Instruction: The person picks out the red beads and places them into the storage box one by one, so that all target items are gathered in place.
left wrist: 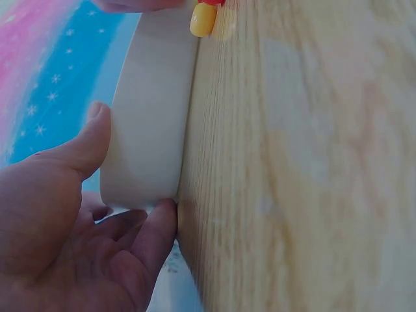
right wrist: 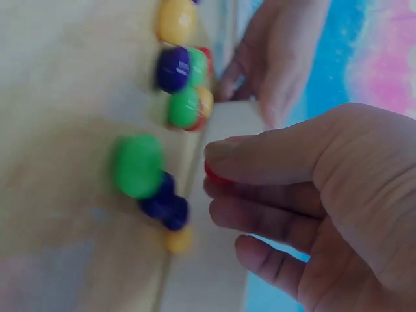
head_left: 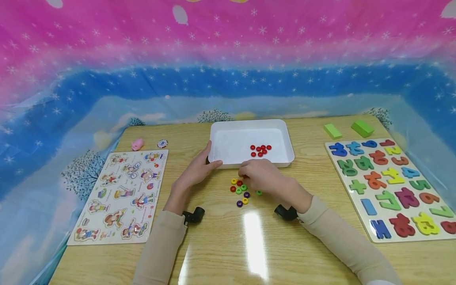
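Note:
A shallow white tray (head_left: 249, 163) stands on the wooden table with several red beads (head_left: 258, 149) inside. My left hand (head_left: 198, 168) holds its near left corner; in the left wrist view the thumb lies along the rim and the other fingers curl against the end wall. Between thumb and fingertips my right hand (head_left: 263, 174) pinches a red bead (right wrist: 216, 174), close in front of the tray's near wall. Below that hand lie loose ring-shaped beads: yellow (head_left: 234, 181), red (head_left: 233, 189), green (head_left: 244, 187) and purple (head_left: 240, 204). The right hand hides part of this group.
A picture puzzle board (head_left: 119, 196) lies on the left, a number puzzle board (head_left: 392, 190) on the right. Behind them are a pink pig figure (head_left: 137, 144), a poker chip (head_left: 162, 143) and two green blocks (head_left: 362, 128). A patterned cloth (head_left: 228, 83) hangs behind the table.

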A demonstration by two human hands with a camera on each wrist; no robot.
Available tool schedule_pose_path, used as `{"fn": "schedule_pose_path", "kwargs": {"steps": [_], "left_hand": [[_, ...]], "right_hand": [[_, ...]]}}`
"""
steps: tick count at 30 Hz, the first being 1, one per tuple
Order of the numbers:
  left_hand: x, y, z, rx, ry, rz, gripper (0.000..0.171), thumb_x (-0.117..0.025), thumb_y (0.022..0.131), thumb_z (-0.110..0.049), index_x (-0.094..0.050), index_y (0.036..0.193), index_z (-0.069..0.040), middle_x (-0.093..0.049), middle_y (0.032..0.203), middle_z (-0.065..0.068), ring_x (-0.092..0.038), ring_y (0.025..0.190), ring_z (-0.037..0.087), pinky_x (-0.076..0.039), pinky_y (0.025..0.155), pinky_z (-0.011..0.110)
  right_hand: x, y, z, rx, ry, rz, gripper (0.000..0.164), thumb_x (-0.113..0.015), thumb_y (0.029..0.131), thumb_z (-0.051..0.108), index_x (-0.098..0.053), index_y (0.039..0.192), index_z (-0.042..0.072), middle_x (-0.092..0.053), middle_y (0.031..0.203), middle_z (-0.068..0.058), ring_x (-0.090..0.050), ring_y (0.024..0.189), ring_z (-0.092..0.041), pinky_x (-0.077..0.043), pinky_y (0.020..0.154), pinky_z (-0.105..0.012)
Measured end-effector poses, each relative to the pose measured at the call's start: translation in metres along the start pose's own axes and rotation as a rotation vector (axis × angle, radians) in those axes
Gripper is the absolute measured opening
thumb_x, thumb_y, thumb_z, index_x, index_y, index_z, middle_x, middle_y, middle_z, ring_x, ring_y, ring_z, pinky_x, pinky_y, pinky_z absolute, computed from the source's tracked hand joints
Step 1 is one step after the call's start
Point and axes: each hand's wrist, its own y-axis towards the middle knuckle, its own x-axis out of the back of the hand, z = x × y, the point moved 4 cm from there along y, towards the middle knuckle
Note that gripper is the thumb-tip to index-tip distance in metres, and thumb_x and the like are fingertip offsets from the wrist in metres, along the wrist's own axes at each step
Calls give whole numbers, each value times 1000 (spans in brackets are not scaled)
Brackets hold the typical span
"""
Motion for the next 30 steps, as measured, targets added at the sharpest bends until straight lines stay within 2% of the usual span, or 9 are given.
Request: {"fn": "schedule_pose_path", "kwargs": {"steps": [5, 9, 17, 22, 25, 30], "left_hand": [[1, 0, 0, 10, 6, 6, 85, -52, 90, -49, 5, 149, -28, -5, 157, -6, -11, 145, 17, -22, 115, 45], [2, -1, 0, 16, 9, 3, 84, -52, 91, -47, 5, 149, -28, -4, 157, -6, -10, 145, 16, -21, 116, 44], [0, 0, -1, 6, -15, -1, 84, -53, 90, -47, 4, 149, -30, -5, 157, -7, -12, 144, 14, -21, 115, 44], [-1, 1, -1, 20, -18, -1, 83, -54, 90, -46, 3, 149, -31, -5, 157, -7, -10, 145, 14, -20, 116, 44], [-1, 0, -1, 26, -15, -2, 83, -54, 90, -46, 3, 149, -31, -5, 157, -7, -9, 145, 14, -19, 116, 44], [0, 0, 0, 23, -11, -6, 83, -54, 90, -46, 3, 149, -31, -5, 157, -7, -10, 145, 14, -20, 116, 44]], "right_hand": [[20, 3, -9, -8, 27, -89, 12, -67, 83, 12, -72, 92, 19, -63, 85, 8, -53, 69, -6, -45, 62, -23], [31, 15, -23, -50, 38, -142, 12, -64, 85, 11, -72, 93, 18, -64, 86, 5, -56, 71, -10, -47, 62, -26], [22, 40, -50, -172, 51, -73, 20, -58, 87, 6, -72, 97, 15, -70, 99, -2, -62, 85, -18, -51, 71, -33], [11, 46, -61, -223, 73, -21, 26, -53, 85, 3, -72, 94, 17, -69, 100, -3, -57, 80, -17, -46, 68, -30], [10, 47, -64, -238, 75, -25, 24, -53, 87, 4, -72, 95, 17, -69, 100, -3, -55, 78, -17, -43, 66, -30], [10, 48, -66, -253, 64, -41, 21, -55, 88, 8, -71, 99, 16, -69, 99, -3, -57, 80, -17, -45, 67, -31]]}}
